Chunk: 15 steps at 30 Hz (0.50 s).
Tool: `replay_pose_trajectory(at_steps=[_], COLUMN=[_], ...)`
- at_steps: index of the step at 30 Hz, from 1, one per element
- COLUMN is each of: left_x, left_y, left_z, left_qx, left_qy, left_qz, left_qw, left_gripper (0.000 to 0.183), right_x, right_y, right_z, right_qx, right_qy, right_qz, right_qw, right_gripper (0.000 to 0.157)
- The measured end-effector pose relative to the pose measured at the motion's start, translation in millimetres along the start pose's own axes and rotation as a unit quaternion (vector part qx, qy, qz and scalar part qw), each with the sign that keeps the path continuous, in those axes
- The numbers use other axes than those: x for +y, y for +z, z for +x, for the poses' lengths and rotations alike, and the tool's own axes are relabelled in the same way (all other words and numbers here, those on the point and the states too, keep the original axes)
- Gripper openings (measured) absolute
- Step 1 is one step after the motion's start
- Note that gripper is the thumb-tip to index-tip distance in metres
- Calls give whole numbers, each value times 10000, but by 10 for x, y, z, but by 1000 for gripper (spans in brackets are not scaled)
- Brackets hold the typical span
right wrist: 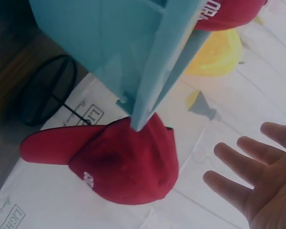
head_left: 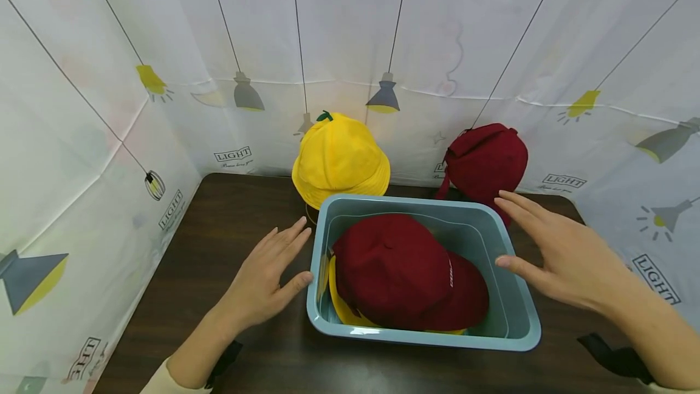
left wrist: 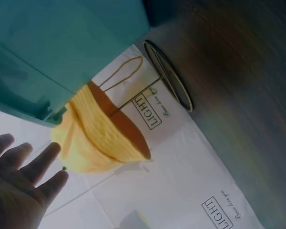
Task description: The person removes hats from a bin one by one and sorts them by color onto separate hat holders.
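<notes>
A blue-grey plastic bin (head_left: 522, 315) stands on the dark table, with a dark red baseball cap (head_left: 391, 272) lying in it on top of something yellow (head_left: 341, 303). My left hand (head_left: 268, 275) is at the bin's left side, fingers spread and thumb tip right at the rim. On the other side my right hand (head_left: 558, 254) hovers by the right rim, its fingers apart and extended. Neither hand grips anything. Behind the bin, a yellow bucket hat (head_left: 341, 157) with a green leaf on top hangs on a wire stand, partly hidden by the bin.
A second dark red cap (right wrist: 128, 162) sits on another thin wire stand (right wrist: 47, 90) at the back right. White printed curtain (head_left: 339, 29) encloses the dark wooden table (head_left: 219, 217) at the back and sides.
</notes>
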<state>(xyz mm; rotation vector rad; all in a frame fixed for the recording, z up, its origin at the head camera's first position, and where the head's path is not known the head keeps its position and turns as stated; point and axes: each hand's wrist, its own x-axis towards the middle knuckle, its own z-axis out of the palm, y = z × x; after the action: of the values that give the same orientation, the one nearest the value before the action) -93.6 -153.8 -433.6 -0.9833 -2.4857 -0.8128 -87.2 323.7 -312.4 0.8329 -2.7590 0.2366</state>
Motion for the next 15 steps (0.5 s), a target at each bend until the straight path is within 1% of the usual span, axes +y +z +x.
replay_pose_trajectory(at_steps=[4,8,12,15], left_x=[4,12,24,26], left_y=[29,55,65,73], left_z=[6,11,16,16], left_qx=[-21,-83,-164,-169], left_qy=[37,40,65,101], left_qz=[-50,-111,-205,-259], left_qw=[10000,9999,9996,9995], left_gripper=[68,66,63,61], right_x=[-57,-107,-178,-248], right_y=[-11,-10,-2,2], right_z=[75,151,227,287], right_qx=[-71,-193,-441,-619], right_qy=[-151,-374,-441,-482], right_qz=[84,21,35,151], right_qw=[9998,9991,9980,9968], right_gripper=[93,90,87,86])
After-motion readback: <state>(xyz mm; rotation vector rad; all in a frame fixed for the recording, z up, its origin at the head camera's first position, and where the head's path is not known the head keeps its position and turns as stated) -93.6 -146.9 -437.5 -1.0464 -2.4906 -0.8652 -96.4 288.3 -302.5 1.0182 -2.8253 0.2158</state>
